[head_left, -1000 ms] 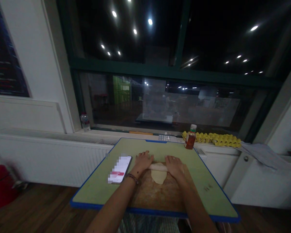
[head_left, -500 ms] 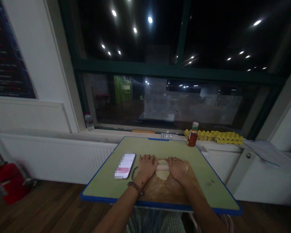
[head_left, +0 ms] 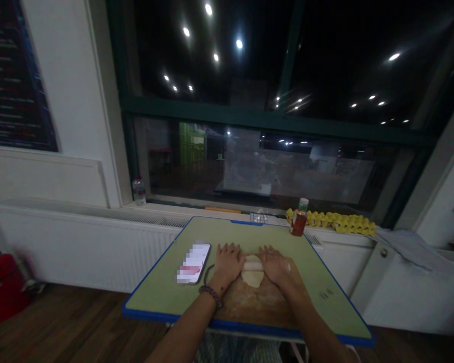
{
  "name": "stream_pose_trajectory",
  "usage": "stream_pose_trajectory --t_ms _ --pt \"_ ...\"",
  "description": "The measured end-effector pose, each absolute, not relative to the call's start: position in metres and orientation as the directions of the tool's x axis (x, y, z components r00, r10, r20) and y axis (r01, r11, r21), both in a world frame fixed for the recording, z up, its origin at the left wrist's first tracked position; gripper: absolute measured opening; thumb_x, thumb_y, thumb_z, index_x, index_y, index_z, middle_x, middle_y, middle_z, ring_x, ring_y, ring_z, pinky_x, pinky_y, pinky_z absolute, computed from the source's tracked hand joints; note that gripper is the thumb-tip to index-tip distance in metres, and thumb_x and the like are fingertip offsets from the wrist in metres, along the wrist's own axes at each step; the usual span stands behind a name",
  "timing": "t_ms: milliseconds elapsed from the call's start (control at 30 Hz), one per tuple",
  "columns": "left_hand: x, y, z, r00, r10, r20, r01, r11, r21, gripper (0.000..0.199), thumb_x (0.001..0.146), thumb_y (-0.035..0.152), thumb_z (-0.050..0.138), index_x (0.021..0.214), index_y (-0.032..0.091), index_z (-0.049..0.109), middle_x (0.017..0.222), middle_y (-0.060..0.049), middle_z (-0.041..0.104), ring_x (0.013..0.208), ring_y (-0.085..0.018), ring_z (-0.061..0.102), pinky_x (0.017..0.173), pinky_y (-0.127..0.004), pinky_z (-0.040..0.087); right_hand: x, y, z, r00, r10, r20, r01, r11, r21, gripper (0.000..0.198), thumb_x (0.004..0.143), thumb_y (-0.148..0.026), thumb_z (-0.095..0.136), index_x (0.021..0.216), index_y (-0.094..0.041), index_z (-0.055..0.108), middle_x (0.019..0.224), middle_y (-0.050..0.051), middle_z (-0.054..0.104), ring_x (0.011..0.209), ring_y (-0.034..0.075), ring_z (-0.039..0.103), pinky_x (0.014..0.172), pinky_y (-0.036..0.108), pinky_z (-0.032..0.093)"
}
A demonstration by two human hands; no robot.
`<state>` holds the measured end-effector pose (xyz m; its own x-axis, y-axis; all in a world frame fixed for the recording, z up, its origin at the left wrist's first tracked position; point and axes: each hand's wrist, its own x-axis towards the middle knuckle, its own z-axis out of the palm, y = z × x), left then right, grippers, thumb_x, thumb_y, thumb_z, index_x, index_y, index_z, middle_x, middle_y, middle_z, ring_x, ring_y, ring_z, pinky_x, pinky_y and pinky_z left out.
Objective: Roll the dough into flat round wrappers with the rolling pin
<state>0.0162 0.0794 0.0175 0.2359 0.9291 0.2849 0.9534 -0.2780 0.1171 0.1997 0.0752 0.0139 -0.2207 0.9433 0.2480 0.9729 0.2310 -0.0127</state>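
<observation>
A pale rolling pin (head_left: pixel 252 265) lies crosswise on a thin, flat piece of dough (head_left: pixel 252 280). The dough rests on a wooden board (head_left: pixel 259 308). My left hand (head_left: pixel 229 263) presses its palm on the pin's left end, fingers stretched forward and slightly apart. At the other end, my right hand (head_left: pixel 274 264) lies over the pin in the same way. Both palms cover the pin's ends. A whitish piece (head_left: pixel 288 266), too small to name, shows beside my right hand. A dark curved band (head_left: pixel 208 273) lies left of my left hand.
The board sits on a green, blue-edged table (head_left: pixel 166 295). A phone (head_left: pixel 194 263) with a lit screen lies at left. A bottle of reddish liquid (head_left: pixel 298 219) stands at the far right, before yellow egg trays (head_left: pixel 336 223) on the sill. A fire extinguisher (head_left: pixel 5 287) stands far left.
The view has shifted slightly, so the table and window sit lower in the picture. Both hands stay on the rolling pin, with little visible movement over the dough.
</observation>
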Motion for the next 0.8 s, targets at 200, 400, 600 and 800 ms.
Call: stream_pose_trajectory --t_ms 200,400,600,800 --pt "0.018 0.093 0.019 0.233 0.941 0.245 0.955 -0.269 0.126 0.045 0.093 0.037 0.038 0.132 0.021 0.054 0.141 -0.013 0.052 0.131 -0.032 0.044 0.108 -0.056 0.025 0.196 0.097 0.022 -0.236 0.949 0.211 0.971 0.239 0.013 0.044 0.087 -0.018 0.046 0.13 -0.015 0.056 0.133 0.014 0.057 0.128 0.021 0.049 0.109 0.036 0.035" --pt "0.017 0.067 0.014 0.285 0.903 0.321 0.939 -0.331 0.098 0.044 0.096 0.034 0.031 0.129 0.019 0.057 0.133 -0.011 0.059 0.123 -0.029 0.051 0.108 -0.049 0.027 0.201 0.064 0.013 -0.248 0.939 0.238 0.968 0.248 0.029 0.047 0.089 -0.009 0.035 0.131 -0.011 0.055 0.135 0.015 0.055 0.13 0.021 0.047 0.11 0.038 0.035" --pt "0.014 0.045 0.011 0.336 0.853 0.4 0.9 -0.415 0.129 0.046 0.096 0.033 0.031 0.134 0.018 0.053 0.131 -0.01 0.061 0.123 -0.026 0.05 0.112 -0.047 0.022 0.216 0.04 -0.001 -0.335 0.906 0.259 0.915 0.378 -0.141 0.051 0.094 -0.014 0.026 0.141 -0.016 0.045 0.146 0.008 0.044 0.136 0.015 0.039 0.114 0.035 0.029" --pt "0.017 0.05 0.013 0.341 0.864 0.37 0.906 -0.407 0.115 0.047 0.095 0.034 0.032 0.128 0.013 0.058 0.134 -0.014 0.058 0.128 -0.029 0.046 0.115 -0.051 0.016 0.218 0.062 0.009 -0.165 0.98 0.115 0.962 0.185 -0.2 0.051 0.101 -0.027 0.014 0.139 -0.019 0.049 0.142 0.008 0.05 0.131 0.017 0.045 0.109 0.037 0.034"
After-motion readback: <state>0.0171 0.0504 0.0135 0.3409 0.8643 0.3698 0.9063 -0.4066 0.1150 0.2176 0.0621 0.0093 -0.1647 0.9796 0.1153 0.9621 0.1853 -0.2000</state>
